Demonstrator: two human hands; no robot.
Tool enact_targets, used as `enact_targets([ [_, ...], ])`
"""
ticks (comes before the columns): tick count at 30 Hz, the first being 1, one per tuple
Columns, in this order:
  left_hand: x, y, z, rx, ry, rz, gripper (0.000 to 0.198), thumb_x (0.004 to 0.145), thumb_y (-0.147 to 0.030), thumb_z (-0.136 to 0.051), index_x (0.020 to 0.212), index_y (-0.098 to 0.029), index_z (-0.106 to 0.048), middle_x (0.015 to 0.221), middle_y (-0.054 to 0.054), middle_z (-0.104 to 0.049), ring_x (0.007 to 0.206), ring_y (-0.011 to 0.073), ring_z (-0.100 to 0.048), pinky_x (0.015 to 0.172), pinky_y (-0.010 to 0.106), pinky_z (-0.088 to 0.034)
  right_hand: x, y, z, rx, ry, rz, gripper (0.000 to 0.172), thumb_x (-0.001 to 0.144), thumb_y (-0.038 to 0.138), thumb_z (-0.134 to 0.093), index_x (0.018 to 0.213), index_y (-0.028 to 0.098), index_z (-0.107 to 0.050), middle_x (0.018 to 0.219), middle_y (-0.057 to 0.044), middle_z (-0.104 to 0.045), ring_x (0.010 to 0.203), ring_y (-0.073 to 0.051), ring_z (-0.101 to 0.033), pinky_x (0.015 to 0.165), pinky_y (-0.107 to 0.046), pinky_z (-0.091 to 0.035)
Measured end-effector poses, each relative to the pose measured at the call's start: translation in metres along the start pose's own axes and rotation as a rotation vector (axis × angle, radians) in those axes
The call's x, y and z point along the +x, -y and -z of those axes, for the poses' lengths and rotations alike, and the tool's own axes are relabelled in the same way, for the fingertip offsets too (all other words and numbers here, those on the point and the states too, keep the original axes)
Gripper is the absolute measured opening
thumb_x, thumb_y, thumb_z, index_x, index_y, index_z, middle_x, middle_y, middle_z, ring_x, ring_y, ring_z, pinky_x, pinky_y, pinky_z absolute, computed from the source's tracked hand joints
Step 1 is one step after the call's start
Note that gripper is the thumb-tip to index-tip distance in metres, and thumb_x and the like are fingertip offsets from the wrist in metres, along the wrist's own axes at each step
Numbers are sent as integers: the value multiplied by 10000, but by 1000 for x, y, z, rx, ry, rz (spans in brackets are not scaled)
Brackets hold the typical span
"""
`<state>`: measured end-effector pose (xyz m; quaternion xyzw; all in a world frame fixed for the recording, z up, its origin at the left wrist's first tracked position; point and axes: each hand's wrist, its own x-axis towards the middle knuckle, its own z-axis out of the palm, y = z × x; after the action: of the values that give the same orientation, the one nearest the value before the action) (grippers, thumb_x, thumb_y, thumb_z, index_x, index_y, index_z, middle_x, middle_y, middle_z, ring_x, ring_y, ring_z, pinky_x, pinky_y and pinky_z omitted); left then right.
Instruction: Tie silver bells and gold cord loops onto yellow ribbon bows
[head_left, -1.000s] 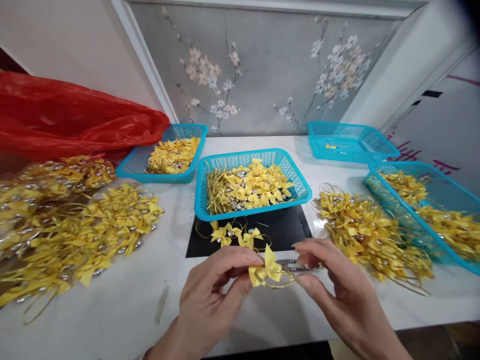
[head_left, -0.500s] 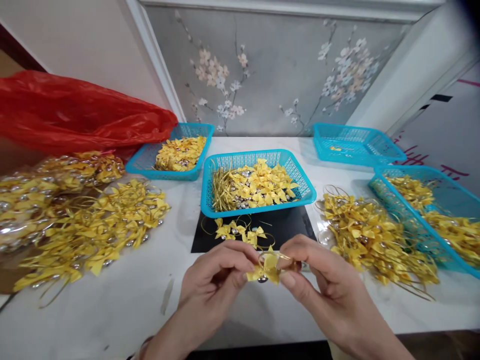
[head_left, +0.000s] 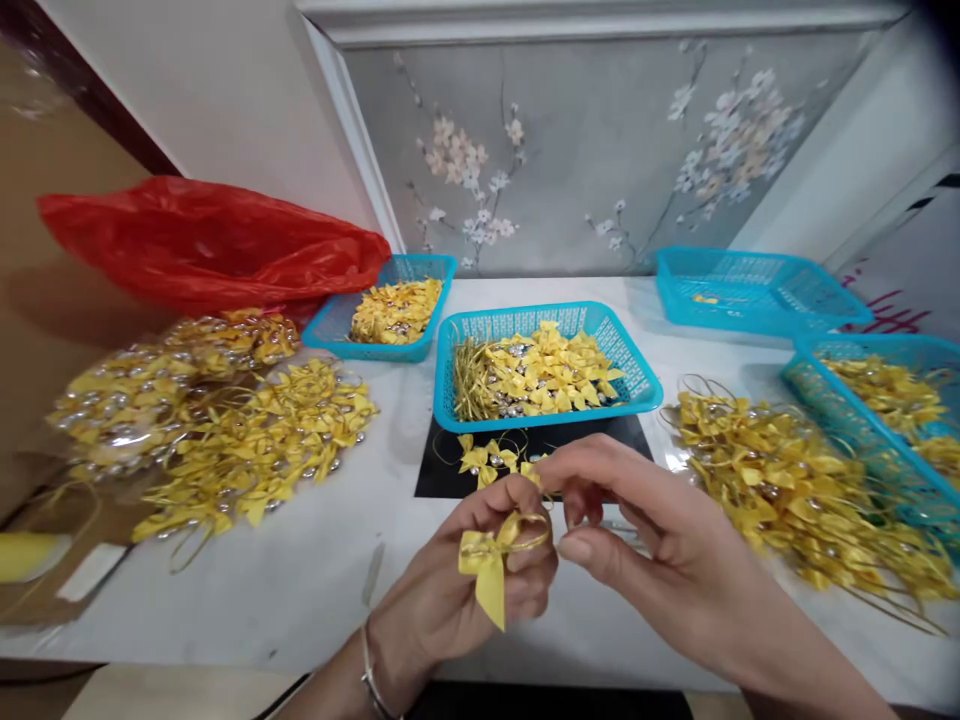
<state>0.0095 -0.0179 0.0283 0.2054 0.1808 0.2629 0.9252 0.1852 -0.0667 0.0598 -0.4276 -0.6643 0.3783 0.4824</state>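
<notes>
Yellow ribbon bow (head_left: 487,575), with its gold cord loop (head_left: 525,547), is gripped in the curled left hand (head_left: 457,590) just below the centre of the frame; the right hand (head_left: 667,540) is held beside it, fingers bent — whether anything is grasped there cannot be told. The loop might be tugged askew, or the bow dropped, were the left grip slackened. No brand is seen; magenta strokes (head_left: 896,318) at the right edge cannot be read.
</notes>
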Motion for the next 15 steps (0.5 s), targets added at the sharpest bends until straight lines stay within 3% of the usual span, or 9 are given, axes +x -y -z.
enact_targets([
  [3,-2,0,-2,-80,-34,18,130,765,-184,-793,852,-126,-715,610,-48,-514,449,6,-407,441,79,-388,5,5,-2,1,5,23,291,910,133,-619,1166,272,-623,989,16,-624,860,-111,-557,768,-201,-483],
  [10,-4,4,0,-207,-72,26,193,712,-45,-785,859,-109,-680,727,-5,-593,544,22,-533,505,76,-458,7,5,-10,-72,-29,61,175,884,81,-640,970,229,-678,910,23,-626,802,-88,-587,720,-182,-490],
  [15,-5,7,-2,-271,-104,20,175,687,-53,-774,726,-112,-614,594,-60,-488,410,-29,-383,413,28,-345,5,4,-10,-98,-9,14,144,879,124,-659,982,221,-687,934,-5,-641,845,-128,-611,744,-231,-515],
])
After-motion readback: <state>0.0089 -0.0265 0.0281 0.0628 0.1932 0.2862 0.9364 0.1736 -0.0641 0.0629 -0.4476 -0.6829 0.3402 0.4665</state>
